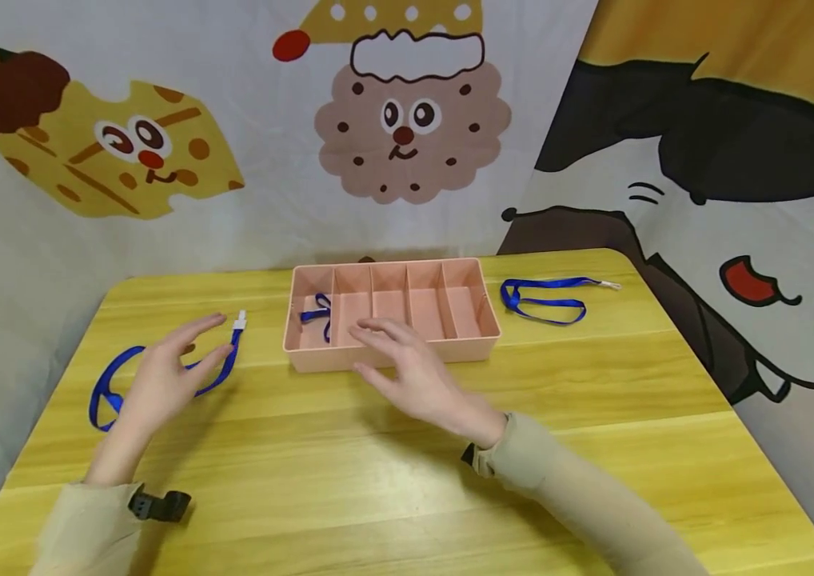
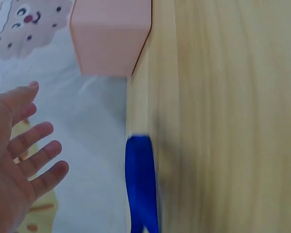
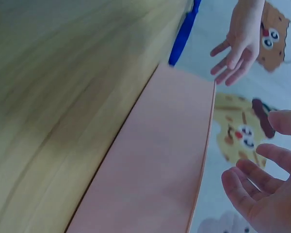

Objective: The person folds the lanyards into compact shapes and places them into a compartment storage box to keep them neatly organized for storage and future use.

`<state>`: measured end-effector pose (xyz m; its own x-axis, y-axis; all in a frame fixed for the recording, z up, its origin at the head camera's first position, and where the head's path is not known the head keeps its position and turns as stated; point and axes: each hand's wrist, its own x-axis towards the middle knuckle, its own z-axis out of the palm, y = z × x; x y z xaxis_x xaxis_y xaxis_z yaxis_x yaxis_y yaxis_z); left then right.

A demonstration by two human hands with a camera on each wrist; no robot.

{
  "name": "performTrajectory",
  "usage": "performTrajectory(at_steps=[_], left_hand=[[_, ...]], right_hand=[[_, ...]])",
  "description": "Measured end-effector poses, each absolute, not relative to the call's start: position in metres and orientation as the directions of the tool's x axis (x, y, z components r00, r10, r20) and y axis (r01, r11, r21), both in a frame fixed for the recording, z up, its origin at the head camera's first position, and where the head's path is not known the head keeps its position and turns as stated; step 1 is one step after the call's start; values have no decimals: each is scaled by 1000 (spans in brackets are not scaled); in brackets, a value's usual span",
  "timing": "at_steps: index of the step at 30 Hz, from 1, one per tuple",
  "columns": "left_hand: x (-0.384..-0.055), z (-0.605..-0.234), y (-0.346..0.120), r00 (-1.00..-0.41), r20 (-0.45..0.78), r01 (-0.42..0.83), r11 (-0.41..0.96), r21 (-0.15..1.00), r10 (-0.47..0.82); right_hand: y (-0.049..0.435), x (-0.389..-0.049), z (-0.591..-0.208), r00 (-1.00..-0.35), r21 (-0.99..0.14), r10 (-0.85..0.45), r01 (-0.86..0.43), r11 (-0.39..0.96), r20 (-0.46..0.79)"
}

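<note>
Here's the first blue lanyard [image 1: 227, 366] lying looped on the table [image 1: 378, 496], left of the pink divided box [image 1: 328, 360], your left hand [image 1: 165, 384] hovering above it, fingers spread! Your right hand [image 1: 417, 376] hangs near the box's front edge, fingers spread too. Inside, a bundled blue strap [image 1: 317, 314] sits in the leftmost compartment; right of the box lies another lanyard [image 1: 551, 283].

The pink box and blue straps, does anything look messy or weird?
Nothing looks spilled or broken. One odd bit: one strap is in the box, at its left end, but the left strap and right strap lie outside on the table.
</note>
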<state>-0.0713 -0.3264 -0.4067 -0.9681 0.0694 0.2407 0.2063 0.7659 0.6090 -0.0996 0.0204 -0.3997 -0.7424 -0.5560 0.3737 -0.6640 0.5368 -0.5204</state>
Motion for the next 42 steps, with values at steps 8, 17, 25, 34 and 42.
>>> performTrajectory(at_steps=[8,17,25,34,42], left_hand=[[-43,-420,-369,-954,292,129,791,598,-65],[-26,-428,-405,-954,264,51,794,606,-141],[-21,-439,-431,-954,106,-172,799,577,-282],[-22,-444,-446,-944,2,-278,796,538,-331],[-28,-447,-461,-945,-43,-294,785,545,-324]], right_hand=[[-25,-84,-405,-654,-452,-700,-737,503,287],[-74,-80,-411,-595,-351,-793,-777,523,134],[-114,-91,-420,-583,-289,-809,-789,542,73],[-158,-106,-424,-624,-252,-781,-760,600,24],[-179,-121,-433,-657,-245,-754,-730,638,-6]])
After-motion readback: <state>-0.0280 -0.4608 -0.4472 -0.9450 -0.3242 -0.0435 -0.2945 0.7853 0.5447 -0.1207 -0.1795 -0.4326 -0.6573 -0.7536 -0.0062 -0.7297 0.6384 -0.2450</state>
